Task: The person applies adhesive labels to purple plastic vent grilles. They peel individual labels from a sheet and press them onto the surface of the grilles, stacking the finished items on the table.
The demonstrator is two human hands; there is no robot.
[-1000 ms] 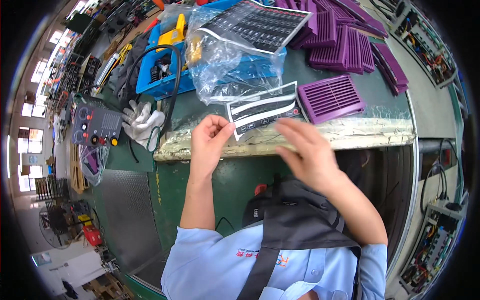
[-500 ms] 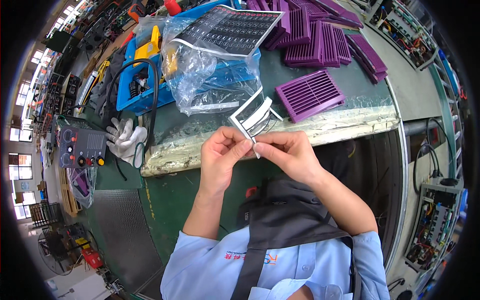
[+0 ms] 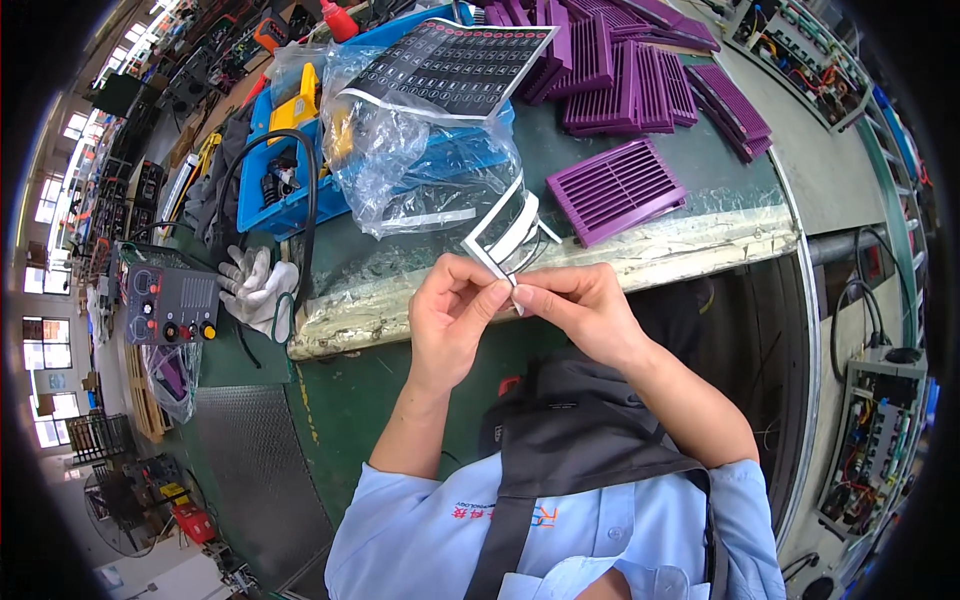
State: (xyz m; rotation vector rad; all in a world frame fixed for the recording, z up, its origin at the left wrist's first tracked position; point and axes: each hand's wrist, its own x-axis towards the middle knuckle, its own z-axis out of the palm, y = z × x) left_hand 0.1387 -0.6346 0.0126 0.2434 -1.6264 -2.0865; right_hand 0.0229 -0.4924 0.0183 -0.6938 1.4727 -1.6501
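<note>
My left hand (image 3: 452,318) and my right hand (image 3: 585,312) meet in front of the bench edge, thumbs and fingertips pinched together. Between them is the near corner of a thin, dark label with a white border (image 3: 515,228), a curled white strip lying across its middle. The label slants up and away from my fingertips, over the worn bench edge. Whether the dark inner part is printed or see-through, I cannot tell. Just beyond it on the right, a purple louvered panel (image 3: 617,190) lies flat on the green bench. My fingers hide the pinched corner.
Crumpled clear plastic (image 3: 385,175) and a black printed sheet (image 3: 450,68) cover part of a blue bin (image 3: 290,208). Several purple panels (image 3: 630,88) are piled at the back. Pale gloves (image 3: 258,290) and a grey control box (image 3: 170,300) sit left.
The view has shifted slightly. Both hands keep their pinch on the label, which has barely changed its tilt.
</note>
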